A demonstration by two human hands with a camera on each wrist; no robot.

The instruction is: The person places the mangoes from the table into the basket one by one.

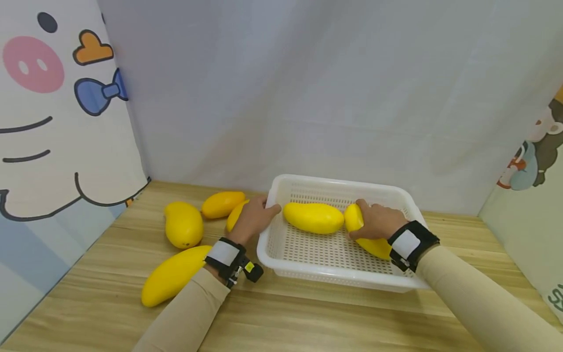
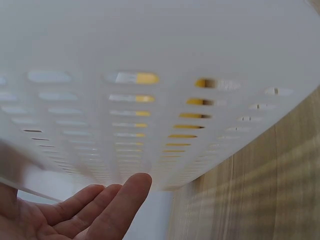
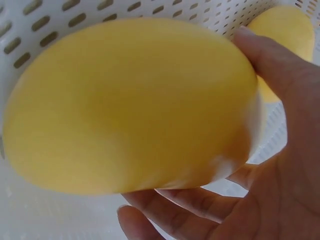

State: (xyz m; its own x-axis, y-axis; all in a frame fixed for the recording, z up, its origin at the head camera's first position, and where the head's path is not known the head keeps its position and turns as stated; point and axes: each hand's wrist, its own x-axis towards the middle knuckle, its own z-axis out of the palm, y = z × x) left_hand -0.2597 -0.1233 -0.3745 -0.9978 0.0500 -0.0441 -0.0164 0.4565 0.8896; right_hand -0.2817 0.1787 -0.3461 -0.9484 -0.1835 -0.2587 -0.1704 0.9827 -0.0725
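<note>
My right hand [image 1: 379,221] grips a yellow mango [image 1: 374,247] inside the white plastic basket [image 1: 334,274], thumb on one side and fingers around the other. In the right wrist view that mango [image 3: 130,105] fills the palm side, close over the slotted basket floor. A second mango [image 1: 313,218] lies in the basket, its tip near the held one. My left hand [image 1: 255,219] holds the basket's left rim, thumb over the edge. From the left wrist, its fingers [image 2: 117,210] lie along the outside of the slotted wall, with yellow showing through the slots.
Left of the basket, several mangoes lie on the wooden table [image 1: 308,318]: an upright-looking one [image 1: 184,225], a smaller one [image 1: 223,204] behind, one [image 1: 235,215] partly behind my left hand, and a long one [image 1: 176,276] beside my forearm. A pale curtain [image 1: 316,98] hangs behind.
</note>
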